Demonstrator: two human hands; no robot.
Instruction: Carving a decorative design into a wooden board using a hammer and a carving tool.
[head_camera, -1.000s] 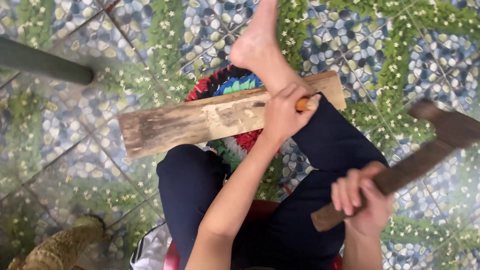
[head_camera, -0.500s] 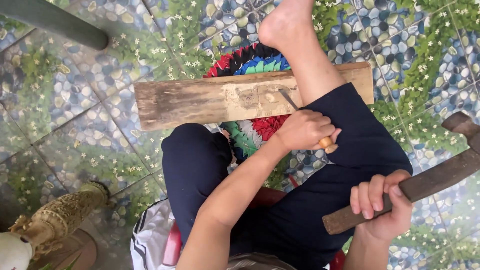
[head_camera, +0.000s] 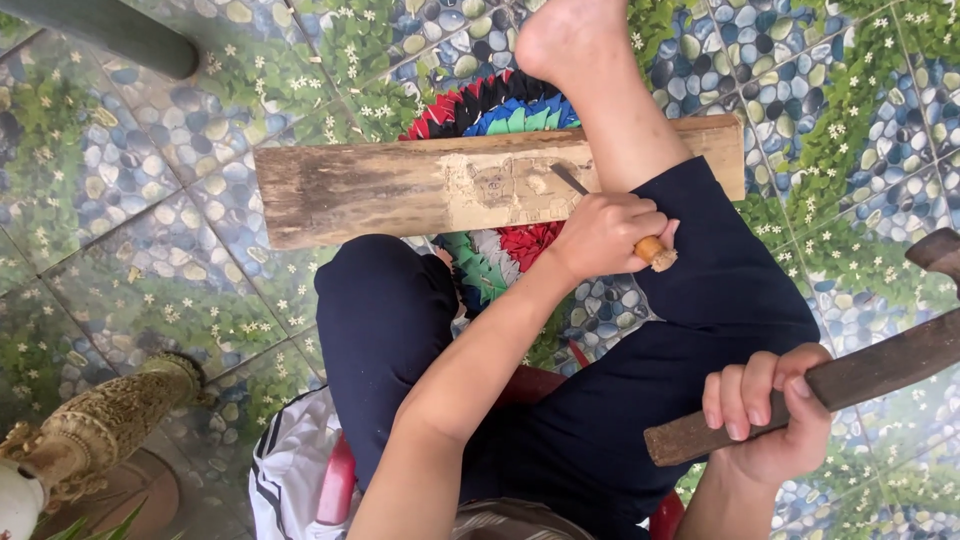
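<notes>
Wooden plank (head_camera: 400, 185) lies across the tiled floor (head_camera: 150, 250), long axis left to right, pinned under a bare foot (head_camera: 570, 40). Right hand (head_camera: 770, 410) grips a mallet (head_camera: 850, 385), its handle slanting up to the right. Left hand (head_camera: 605, 235) clasps a chisel (head_camera: 610, 215), blade pointing far-left onto the plank's carved drawing.

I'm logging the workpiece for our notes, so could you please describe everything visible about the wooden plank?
The wooden plank is a long, flat, weathered board, pale brown with darker stains toward its left end. It lies across a colourful round mat on the patterned tile floor, slightly tilted. A small outlined figure is scratched or carved near its middle. A bare leg rests across its right part, and the metal tip of the chisel in the left hand touches it beside the figure.
</notes>
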